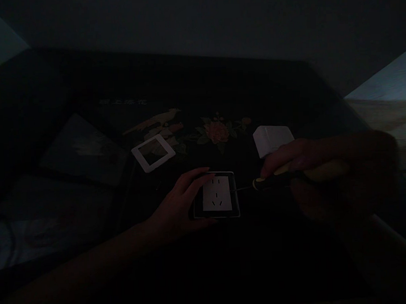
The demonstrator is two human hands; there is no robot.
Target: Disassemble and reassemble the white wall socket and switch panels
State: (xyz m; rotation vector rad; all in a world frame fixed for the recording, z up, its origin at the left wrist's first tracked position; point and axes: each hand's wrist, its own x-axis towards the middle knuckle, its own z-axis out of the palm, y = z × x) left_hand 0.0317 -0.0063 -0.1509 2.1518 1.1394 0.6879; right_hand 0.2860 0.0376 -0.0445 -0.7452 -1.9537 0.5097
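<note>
In the dim head view, a wall socket (217, 194) with a white slotted face and a dark surround lies face up on the dark table. My left hand (181, 200) grips it from the left, fingers along its far edge and thumb at the near edge. My right hand (311, 174) is closed around a screwdriver (274, 181) with a yellow and black handle. Its thin shaft points left, and the tip is at the right edge of the socket's white face. Whether the tip sits in a gap there is too dark to tell.
A white square frame (153, 153) lies beyond my left hand. A white box-shaped piece (273, 137) stands just beyond my right hand. The dark tabletop (200, 89) bears a printed flower and bird. A grey surface (184, 23) rises behind its far edge.
</note>
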